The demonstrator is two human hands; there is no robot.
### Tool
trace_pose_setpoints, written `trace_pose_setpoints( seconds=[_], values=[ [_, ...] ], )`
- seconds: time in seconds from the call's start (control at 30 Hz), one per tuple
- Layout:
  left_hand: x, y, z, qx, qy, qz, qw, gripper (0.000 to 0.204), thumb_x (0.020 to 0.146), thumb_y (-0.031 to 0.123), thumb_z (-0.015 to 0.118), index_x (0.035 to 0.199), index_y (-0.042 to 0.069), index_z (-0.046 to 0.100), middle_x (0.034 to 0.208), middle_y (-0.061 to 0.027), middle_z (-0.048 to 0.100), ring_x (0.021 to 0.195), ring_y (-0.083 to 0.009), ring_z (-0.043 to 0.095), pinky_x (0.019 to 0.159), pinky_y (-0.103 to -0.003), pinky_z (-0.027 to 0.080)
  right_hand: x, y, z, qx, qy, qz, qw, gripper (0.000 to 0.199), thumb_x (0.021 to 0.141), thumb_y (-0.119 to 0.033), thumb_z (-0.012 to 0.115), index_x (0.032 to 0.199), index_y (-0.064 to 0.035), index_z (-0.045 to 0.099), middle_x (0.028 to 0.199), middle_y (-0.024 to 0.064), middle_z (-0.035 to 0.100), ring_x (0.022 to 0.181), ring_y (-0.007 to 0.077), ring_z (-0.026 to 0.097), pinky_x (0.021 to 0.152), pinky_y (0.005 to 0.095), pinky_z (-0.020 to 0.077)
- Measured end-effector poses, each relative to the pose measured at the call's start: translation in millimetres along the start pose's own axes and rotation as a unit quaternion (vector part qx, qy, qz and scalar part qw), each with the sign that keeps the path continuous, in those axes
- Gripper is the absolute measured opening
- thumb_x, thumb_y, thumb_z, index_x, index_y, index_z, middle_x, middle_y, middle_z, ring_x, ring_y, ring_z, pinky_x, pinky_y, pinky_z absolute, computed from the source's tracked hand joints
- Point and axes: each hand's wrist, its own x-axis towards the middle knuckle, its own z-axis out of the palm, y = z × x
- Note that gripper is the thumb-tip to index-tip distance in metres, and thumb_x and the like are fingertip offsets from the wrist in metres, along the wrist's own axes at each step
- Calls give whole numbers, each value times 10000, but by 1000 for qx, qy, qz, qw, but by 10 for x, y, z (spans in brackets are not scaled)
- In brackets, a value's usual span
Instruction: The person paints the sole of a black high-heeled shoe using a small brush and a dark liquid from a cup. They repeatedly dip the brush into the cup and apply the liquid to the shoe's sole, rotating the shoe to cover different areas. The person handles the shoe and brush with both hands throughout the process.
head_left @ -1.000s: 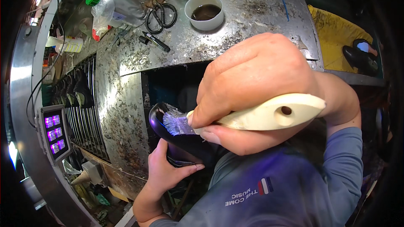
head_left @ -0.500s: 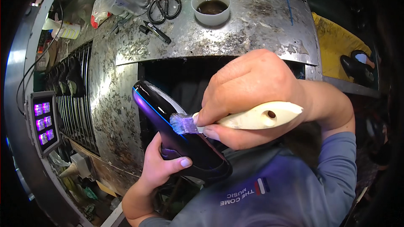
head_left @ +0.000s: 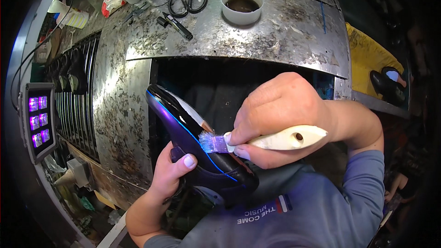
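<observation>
A glossy black shoe (head_left: pixel 216 172) lies tilted in my left hand (head_left: pixel 167 170), its toe pointing up and to the left and its underside turned partly up. My left fingers go beneath it, mostly hidden, and the thumb rests along its side. A bright blue glowing line runs along the edge where upper and sole meet. My right hand (head_left: pixel 285 108) pinches a flat paintbrush (head_left: pixel 287 138) with a cream handle near its metal band. The bristles touch the shoe's sole edge around the middle.
A white bowl (head_left: pixel 250 17) of dark liquid stands on the worn metal bench (head_left: pixel 280 46). Near it lie black-handled scissors (head_left: pixel 188 5) and a marker (head_left: pixel 179 27). A purple-lit lamp (head_left: pixel 38 123) is at left, beside a rack holding shoes (head_left: pixel 75 76). Another shoe (head_left: pixel 388 85) rests on yellow cloth at right.
The brush has moved down along the shoe's edge, away from the toe. The shoe is turned slightly, and more of the blue line shows. The whole view has shifted a little.
</observation>
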Motion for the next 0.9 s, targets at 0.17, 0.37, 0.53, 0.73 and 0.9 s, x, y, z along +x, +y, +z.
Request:
trace_pose_setpoints(
  seconds=[0.17, 0.37, 0.53, 0.73, 0.9],
  values=[
    [44, 11, -12, 0, 11, 8, 1000, 657, 922, 325, 740, 1392, -62, 493, 1275, -153, 654, 1166, -240, 649, 1054, -402, 505, 8, -36, -52, 7, -11, 10, 1000, 122, 782, -59, 794, 888, -25, 745, 780, 102, 723, 676, 246, 727, 590, 331, 589],
    [0, -102, -88, -22, 32, 26, 999, 633, 945, 369, 713, 1362, -60, 508, 1230, -163, 670, 1113, -253, 681, 1012, -399, 539, 301, 354, -776, -218, 135, 157, 954, 200, 846, -217, 796, 986, -76, 768, 909, 99, 763, 835, 250, 742, 782, 335, 575],
    [-43, -170, -114, -24, 29, 42, 998, 620, 983, 390, 650, 1376, -63, 493, 1251, -170, 662, 1128, -259, 677, 1025, -400, 526, 370, 1068, -1078, -438, 72, 257, 859, 219, 832, -341, 750, 958, -165, 786, 878, 98, 760, 851, 296, 735, 779, 410, 587],
    [-69, -141, -77, -35, 37, 46, 998, 619, 993, 391, 632, 1386, -65, 488, 1254, -177, 660, 1142, -266, 672, 1028, -403, 524, 348, 1189, -1075, -480, 88, 228, 843, 205, 828, -338, 732, 942, -174, 780, 870, 86, 752, 851, 296, 733, 776, 421, 588],
    [-17, -88, -86, -24, 34, 53, 998, 617, 1005, 386, 616, 1393, -74, 479, 1277, -190, 646, 1151, -273, 667, 1033, -408, 520, 323, 1031, -1068, -432, 174, 123, 876, 201, 839, -326, 744, 955, -166, 781, 886, 89, 752, 862, 304, 725, 778, 412, 582]
  ],
)
